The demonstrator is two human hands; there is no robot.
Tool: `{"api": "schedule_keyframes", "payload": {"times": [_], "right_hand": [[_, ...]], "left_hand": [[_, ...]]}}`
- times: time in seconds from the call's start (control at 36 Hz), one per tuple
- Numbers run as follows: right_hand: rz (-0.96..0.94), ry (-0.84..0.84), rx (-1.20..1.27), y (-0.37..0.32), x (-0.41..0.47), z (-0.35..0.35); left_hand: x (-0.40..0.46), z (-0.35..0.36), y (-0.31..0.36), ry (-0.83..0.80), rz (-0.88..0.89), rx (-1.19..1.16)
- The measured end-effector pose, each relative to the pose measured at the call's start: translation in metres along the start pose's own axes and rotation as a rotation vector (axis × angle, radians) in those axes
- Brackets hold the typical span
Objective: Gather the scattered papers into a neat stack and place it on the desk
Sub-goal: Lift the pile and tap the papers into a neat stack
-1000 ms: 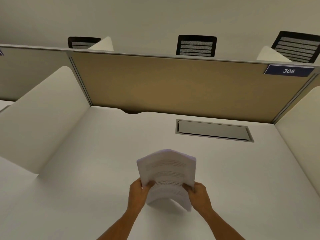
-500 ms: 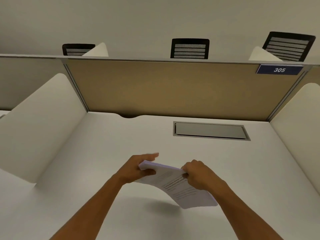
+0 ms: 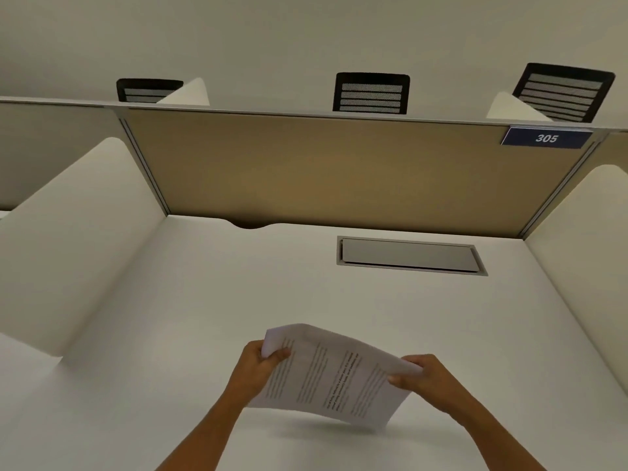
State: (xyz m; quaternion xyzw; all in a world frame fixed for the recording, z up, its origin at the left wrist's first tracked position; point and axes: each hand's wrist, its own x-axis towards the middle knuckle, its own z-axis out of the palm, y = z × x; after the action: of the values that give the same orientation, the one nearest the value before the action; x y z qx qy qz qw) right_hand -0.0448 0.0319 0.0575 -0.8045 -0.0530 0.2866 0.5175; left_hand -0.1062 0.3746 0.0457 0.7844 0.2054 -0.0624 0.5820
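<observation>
A stack of printed white papers [image 3: 334, 373] hangs just above the white desk [image 3: 204, 300], turned sideways so the text lines run up and down. My left hand [image 3: 260, 363] grips its left edge, thumb on top. My right hand [image 3: 419, 375] pinches the right edge, thumb on top. The sheets bow slightly and cast a shadow on the desk beneath their lower edge.
A grey cable hatch [image 3: 407, 254] is set into the desk at the back right. A tan partition [image 3: 323, 171] with a "305" sign [image 3: 546, 138] closes the back. White side dividers [image 3: 78, 239] flank the desk. Black chair backs [image 3: 371, 93] show beyond.
The stack has turned from upright to sideways and levelled out. My hands shifted from its bottom to its left and right edges, and it sits lower, closer to the desk.
</observation>
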Motion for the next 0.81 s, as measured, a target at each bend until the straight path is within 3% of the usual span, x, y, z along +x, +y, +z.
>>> {"api": "schedule_keyframes", "payload": {"times": [0.19,0.39,0.81], "right_hand": [[0.044,0.086,0.489,0.030,0.008,0.020],[0.021,0.299,0.324,0.027,0.015,0.040],[0.074,0.285,0.353,0.048,0.012,0.060]], "left_hand": [[0.004,-0.005,-0.004,0.011,-0.037,-0.125],[0.000,-0.003,-0.004,0.024,0.005,-0.194],[-0.009,0.008,-0.049,0.019,-0.028,-0.151]]}}
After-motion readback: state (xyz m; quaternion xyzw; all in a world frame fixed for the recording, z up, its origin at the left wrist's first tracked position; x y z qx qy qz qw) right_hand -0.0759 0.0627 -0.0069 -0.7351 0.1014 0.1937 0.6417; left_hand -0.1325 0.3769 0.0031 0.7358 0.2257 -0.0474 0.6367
